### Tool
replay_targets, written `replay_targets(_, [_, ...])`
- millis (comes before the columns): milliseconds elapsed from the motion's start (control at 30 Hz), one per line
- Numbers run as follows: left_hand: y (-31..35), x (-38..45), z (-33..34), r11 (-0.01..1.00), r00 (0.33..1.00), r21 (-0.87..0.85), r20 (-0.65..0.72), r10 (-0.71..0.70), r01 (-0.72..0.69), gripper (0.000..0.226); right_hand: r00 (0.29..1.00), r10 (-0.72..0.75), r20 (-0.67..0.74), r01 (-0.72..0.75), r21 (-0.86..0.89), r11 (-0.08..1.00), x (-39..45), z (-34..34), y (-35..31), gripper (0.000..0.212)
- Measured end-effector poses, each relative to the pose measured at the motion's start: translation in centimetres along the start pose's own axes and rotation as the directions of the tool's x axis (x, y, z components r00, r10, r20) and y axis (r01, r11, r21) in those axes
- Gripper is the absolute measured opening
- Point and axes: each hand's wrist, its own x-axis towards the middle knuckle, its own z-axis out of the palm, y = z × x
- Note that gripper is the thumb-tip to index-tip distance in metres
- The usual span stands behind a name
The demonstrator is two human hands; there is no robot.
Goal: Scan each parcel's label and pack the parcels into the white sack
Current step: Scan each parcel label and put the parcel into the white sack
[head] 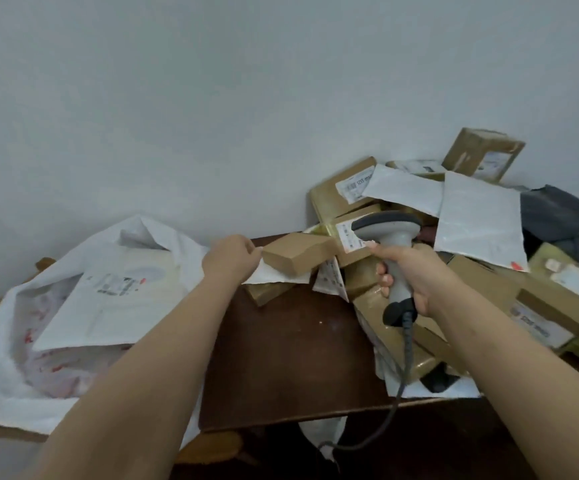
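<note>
My left hand (230, 258) pinches the near end of a small brown cardboard parcel (296, 252), held just above the far edge of the dark wooden table (281, 358). My right hand (409, 271) grips the handle of a grey barcode scanner (390, 233), its head pointing left toward the parcel; its coiled cable (406, 358) hangs down over the table's front edge. The white sack (21, 358) lies open at the left, with a white labelled mailer (114, 299) inside it.
A heap of brown boxes (343, 192), white mailers (478, 220) and a dark grey bag (565, 223) fills the table's right side, up against the pale wall. A white envelope (274, 277) and a flat brown packet (267, 292) lie under the held parcel.
</note>
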Motion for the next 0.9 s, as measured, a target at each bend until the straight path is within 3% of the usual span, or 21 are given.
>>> replay_targets(200, [15.1, -3.3, 5.2, 0.938, 0.936, -0.031, 0.056, 0.348, -0.346, 0.031, 0.993, -0.009, -0.118, 0.01, 0.003, 1.0, -0.1, -11.0, -2.2, 0.021])
replay_targets(333, [21.9, -7.2, 9.2, 0.878, 0.858, -0.15, 0.193, 0.476, -0.454, 0.062, 0.983, 0.025, -0.184, -0.021, 0.027, 0.999, 0.6, -17.2, -1.9, 0.026])
replay_targets(467, [25.2, -11.3, 12.9, 0.9, 0.786, -0.009, 0.483, 0.385, -0.436, 0.117, 0.981, 0.095, -0.169, -0.086, 0.064, 0.994, 1.0, -20.1, -0.8, 0.018])
replay_targets(567, [25.6, -12.6, 14.9, 0.898, 0.763, 0.113, 0.578, 0.288, -0.425, 0.135, 0.979, 0.127, -0.16, -0.112, 0.098, 0.989, 1.3, -21.3, 0.0, 0.019])
replay_targets(700, [25.4, -12.5, 16.0, 0.895, 0.773, 0.16, 0.581, 0.255, -0.416, 0.132, 0.977, 0.145, -0.153, -0.127, 0.12, 0.985, 1.9, -22.1, 0.3, 0.019])
replay_targets(900, [24.5, -9.7, 13.3, 0.884, 0.802, 0.08, 0.464, 0.375, -0.46, 0.108, 0.974, 0.077, -0.211, -0.04, 0.172, 0.984, 3.1, -22.3, 0.0, 0.024])
